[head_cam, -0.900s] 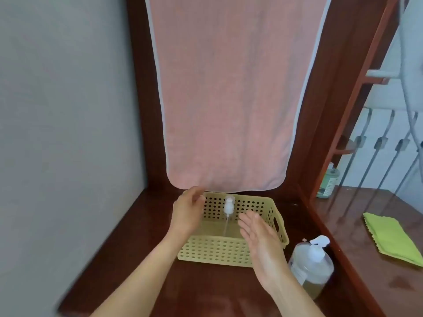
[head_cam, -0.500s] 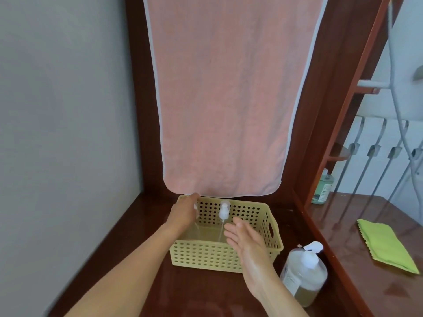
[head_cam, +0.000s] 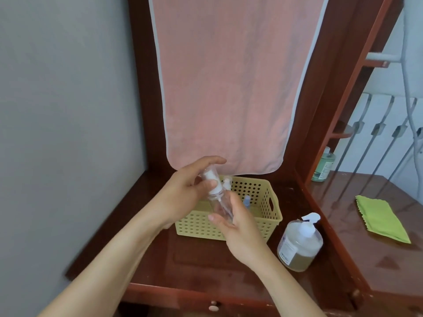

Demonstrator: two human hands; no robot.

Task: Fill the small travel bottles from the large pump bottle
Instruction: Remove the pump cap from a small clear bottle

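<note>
A clear small travel bottle (head_cam: 219, 203) with a white pump cap hangs tilted above the yellow perforated basket (head_cam: 267, 216). My left hand (head_cam: 185, 193) grips its cap end. My right hand (head_cam: 238, 225) curls round its clear body from below. Another small bottle with a white top (head_cam: 227, 183) and one with a blue top (head_cam: 246, 200) stand inside the basket, partly hidden by my hands. The large pump bottle (head_cam: 299, 244), clear with yellowish liquid and a white pump, stands on the wooden top to the right of the basket.
A pink towel (head_cam: 229, 88) hangs behind the basket. A grey wall (head_cam: 64, 110) closes off the left. To the right, a dark wooden table (head_cam: 366, 248) carries a green cloth (head_cam: 381, 218) and a green bottle (head_cam: 324, 167).
My left hand has lifted a small bottle out of the basket and my right hand has come up to take its body. The camera has tipped down and closer.
</note>
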